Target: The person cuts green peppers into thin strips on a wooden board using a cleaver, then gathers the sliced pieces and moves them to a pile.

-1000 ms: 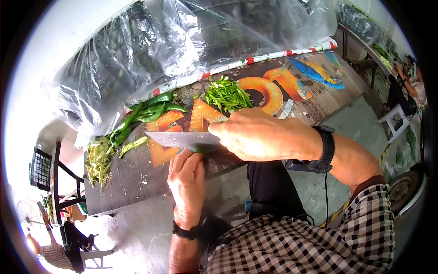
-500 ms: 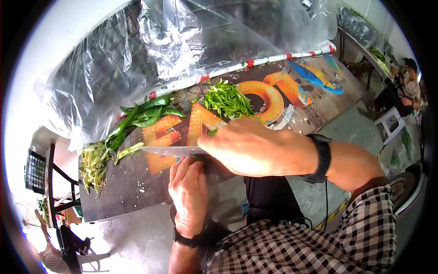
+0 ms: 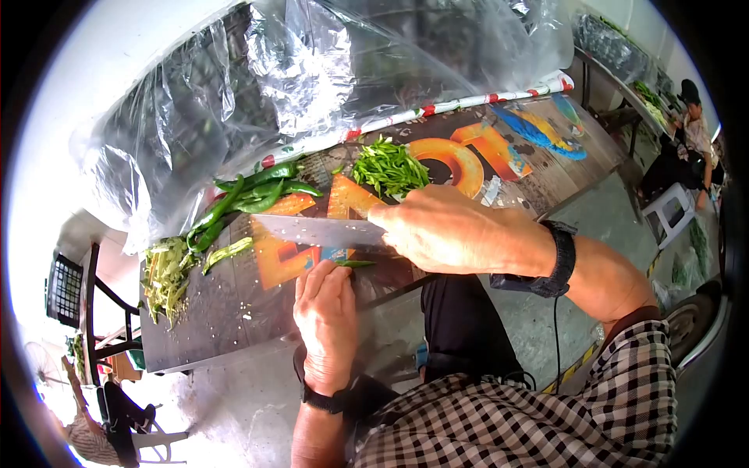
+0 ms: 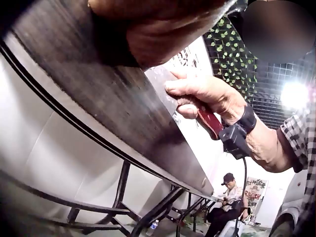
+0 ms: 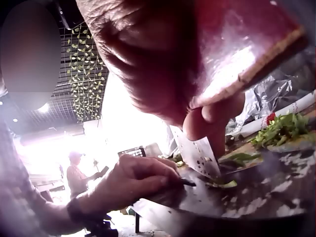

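My right hand point(image 3: 449, 230) grips the red handle point(image 4: 210, 121) of a wide knife, whose blade point(image 3: 312, 231) points left above the table. Just below the blade, my left hand point(image 3: 326, 324) has its fingers curled on a green pepper piece point(image 3: 355, 264) at the near edge. In the right wrist view the speckled blade point(image 5: 200, 154) stands beside the left hand point(image 5: 136, 182). A heap of sliced green pepper point(image 3: 390, 168) lies beyond the knife. Whole green peppers point(image 3: 250, 193) lie to the left, near a pile of pale scraps point(image 3: 165, 277).
The patterned wooden table point(image 3: 211, 327) carries small seeds and a pale strip point(image 3: 228, 254). Clear plastic sheeting point(image 3: 312, 70) covers its far side. A person point(image 3: 690, 148) sits at the right by a white stool point(image 3: 669, 212); a black crate point(image 3: 65, 290) stands at the left.
From half a second ago, the knife and right hand have risen away from the left hand, and more of the blade's face shows. The left hand stays on the pepper piece.
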A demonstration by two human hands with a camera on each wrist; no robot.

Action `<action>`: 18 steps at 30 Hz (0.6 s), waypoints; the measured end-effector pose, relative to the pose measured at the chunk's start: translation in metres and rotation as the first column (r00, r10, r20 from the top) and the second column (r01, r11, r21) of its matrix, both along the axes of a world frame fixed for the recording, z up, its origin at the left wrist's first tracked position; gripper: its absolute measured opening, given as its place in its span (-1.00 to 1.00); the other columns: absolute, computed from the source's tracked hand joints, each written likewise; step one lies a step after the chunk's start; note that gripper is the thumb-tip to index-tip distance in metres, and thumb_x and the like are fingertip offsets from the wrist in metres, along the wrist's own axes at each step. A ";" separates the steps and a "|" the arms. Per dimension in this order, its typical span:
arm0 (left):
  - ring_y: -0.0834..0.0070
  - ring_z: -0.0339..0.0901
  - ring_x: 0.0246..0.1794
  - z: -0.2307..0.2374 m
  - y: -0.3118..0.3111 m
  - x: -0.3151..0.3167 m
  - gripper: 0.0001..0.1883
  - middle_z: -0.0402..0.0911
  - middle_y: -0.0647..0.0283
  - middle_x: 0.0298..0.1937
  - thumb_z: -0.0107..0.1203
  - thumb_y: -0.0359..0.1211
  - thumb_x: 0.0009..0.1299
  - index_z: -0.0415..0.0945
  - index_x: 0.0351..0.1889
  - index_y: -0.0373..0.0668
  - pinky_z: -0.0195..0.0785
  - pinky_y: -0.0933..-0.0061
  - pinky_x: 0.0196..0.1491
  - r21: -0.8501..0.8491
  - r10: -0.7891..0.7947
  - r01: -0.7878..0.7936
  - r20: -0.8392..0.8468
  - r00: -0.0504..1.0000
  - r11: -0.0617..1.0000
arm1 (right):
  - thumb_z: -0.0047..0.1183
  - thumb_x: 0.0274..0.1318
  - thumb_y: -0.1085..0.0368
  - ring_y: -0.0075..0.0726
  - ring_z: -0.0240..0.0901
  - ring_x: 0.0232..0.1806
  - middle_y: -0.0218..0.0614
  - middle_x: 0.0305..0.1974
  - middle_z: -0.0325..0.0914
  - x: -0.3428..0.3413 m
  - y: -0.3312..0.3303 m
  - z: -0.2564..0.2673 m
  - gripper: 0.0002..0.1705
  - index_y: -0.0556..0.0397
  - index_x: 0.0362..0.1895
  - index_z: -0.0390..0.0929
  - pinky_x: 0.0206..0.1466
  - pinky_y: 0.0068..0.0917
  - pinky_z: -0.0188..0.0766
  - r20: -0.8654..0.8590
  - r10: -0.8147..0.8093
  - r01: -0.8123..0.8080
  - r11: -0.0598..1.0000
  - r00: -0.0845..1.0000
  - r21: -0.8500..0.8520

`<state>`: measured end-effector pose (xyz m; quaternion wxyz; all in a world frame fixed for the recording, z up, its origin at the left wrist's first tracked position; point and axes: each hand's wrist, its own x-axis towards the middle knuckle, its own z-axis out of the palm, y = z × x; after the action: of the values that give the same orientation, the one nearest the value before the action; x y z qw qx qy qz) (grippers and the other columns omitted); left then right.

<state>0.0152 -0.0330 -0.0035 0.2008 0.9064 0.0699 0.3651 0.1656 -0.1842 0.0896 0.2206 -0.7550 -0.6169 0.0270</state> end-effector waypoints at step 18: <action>0.07 0.54 -0.04 0.001 0.001 0.000 -0.83 0.62 0.11 -0.11 0.13 -0.59 0.19 0.60 -0.26 -0.28 0.45 0.18 0.05 -0.034 0.002 -0.004 -0.045 0.999 0.999 | 0.07 0.06 0.38 0.02 0.61 -0.47 -0.03 -0.54 0.56 -0.014 0.032 0.001 -0.85 0.23 -0.31 0.50 -0.43 -0.11 0.50 0.143 0.113 -0.109 0.993 0.983 -0.041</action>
<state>0.0156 -0.0321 -0.0025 0.2141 0.9107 0.0822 0.3436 0.1519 -0.1526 0.0905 0.1607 -0.7230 -0.6719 -0.0055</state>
